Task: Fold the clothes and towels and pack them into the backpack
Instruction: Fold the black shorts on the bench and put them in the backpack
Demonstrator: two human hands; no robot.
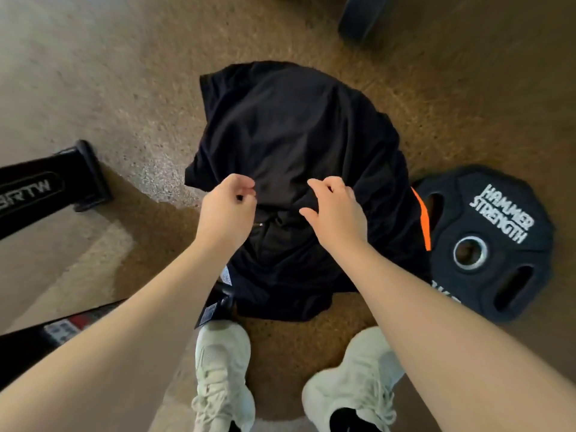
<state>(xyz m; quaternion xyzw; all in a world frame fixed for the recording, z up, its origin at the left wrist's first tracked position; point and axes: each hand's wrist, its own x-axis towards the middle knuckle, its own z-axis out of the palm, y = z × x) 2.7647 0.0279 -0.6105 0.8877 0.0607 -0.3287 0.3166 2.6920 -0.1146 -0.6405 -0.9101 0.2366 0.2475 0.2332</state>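
On the floor before your shoes: one black garment, spread loosely and rumpled over a bulky dark shape, probably the backpack, of which only a zipper area and a small tag show at the near edge. An orange strip shows at the garment's right side.

Your left hand: over the garment's near left part, fingers curled in toward the thumb, apparently pinching black cloth; the grip itself is hard to make out against the dark fabric.

Your right hand: just beside the left, fingers bent with tips pressed down into the cloth and thumb out to the left; whether it truly grasps a fold you cannot tell.

Right of the garment, touching or slightly under its edge: one black weight plate, lying flat, white lettering "HAMMER STRENGTH".

Left: black equipment frame with white lettering, resting on the floor. A second black bar with a label lies near your left forearm.

Far, top right: a dark round object, partly out of view.
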